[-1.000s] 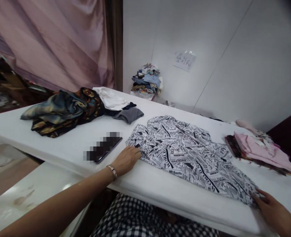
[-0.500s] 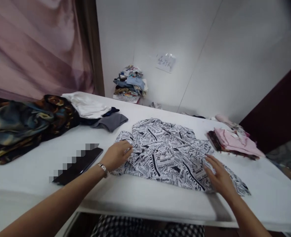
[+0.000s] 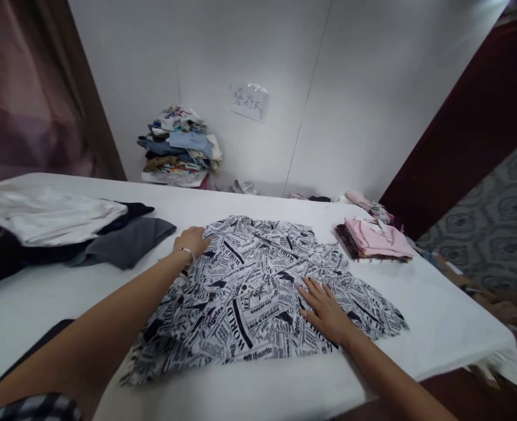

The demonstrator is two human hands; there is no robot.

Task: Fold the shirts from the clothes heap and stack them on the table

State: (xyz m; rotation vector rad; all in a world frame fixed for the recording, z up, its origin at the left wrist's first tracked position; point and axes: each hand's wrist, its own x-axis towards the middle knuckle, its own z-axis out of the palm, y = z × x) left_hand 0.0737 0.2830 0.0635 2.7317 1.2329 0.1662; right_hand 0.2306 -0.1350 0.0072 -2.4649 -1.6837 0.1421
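Observation:
A white shirt [image 3: 262, 286] with black newspaper-style print lies spread on the white table [image 3: 442, 327], small dark buttons showing down its front. At its upper left edge, near the shoulder, my left hand [image 3: 192, 241] has bent fingers closed on the fabric; the fingertips are partly hidden. My right hand [image 3: 326, 310] rests flat on the right part of the shirt, fingers spread. Ruffled cloth lies at the shirt's lower left, beside my left forearm. A bracelet [image 3: 185, 252] circles my left wrist.
Folded pink clothing [image 3: 378, 237] sits on darker pieces at the right. White cloth [image 3: 48, 213] and grey cloth [image 3: 127, 240] lie at the left. A tall pile of clothes [image 3: 179, 146] stands against the wall, near a handwritten sign [image 3: 249, 103]. A dark flat object [image 3: 34, 351] is partly behind my left arm.
The view has turned right. My left hand has moved up along the shirt's left edge; my right hand has shifted inward onto its front. More fabric now spreads at the lower left.

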